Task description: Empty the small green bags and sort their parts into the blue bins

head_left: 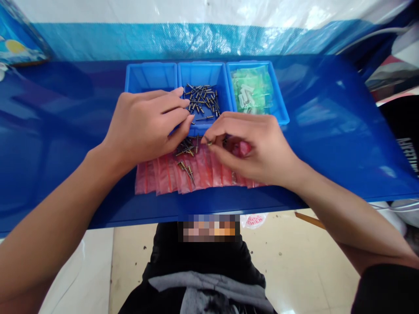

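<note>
Glossy blue table (49, 131) — left hand (144, 126) fingers loosely curled, slightly apart, fingertips (186, 102) at the near rim of the middle bin; can't tell if pinching anything. Blue bins: left bin (150, 76), middle bin (203, 72) holding dark metal rivets (201, 102). More loose rivets (185, 148) lie on a row of pink plastic bags (203, 172). Right hand (252, 148) pinches a small rivet (208, 142) above them. Right bin (279, 113) holds green-tinted bags (252, 89). Lettering on a floor bag (253, 220) and a black garment (409, 152) — unreadable.
</note>
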The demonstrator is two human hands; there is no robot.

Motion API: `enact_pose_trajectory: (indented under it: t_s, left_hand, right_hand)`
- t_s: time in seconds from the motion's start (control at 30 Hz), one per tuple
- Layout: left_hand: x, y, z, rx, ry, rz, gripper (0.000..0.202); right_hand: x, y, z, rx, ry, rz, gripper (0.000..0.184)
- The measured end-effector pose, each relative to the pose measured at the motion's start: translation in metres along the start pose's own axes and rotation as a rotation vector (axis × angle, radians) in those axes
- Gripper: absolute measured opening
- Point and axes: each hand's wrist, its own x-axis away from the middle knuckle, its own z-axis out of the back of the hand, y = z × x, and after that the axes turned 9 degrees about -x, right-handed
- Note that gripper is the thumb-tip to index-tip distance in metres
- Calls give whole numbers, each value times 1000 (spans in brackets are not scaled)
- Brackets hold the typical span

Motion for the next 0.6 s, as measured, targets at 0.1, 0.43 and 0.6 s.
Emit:
enact_pose_trajectory:
  t_s: [0.1,0.43,0.6]
  left_hand:
    - [0,0,-1,-2,16,-11,20]
    - [1,-1,0,3,8,-21,17]
    - [1,-1,0,10,9,7,14]
  right_hand:
    - [-3,-2,8,-520,-72,-345,9]
    - [-4,-10,7,-471,127,-44,49]
    - [7,5,-16,303,-286,345,40]
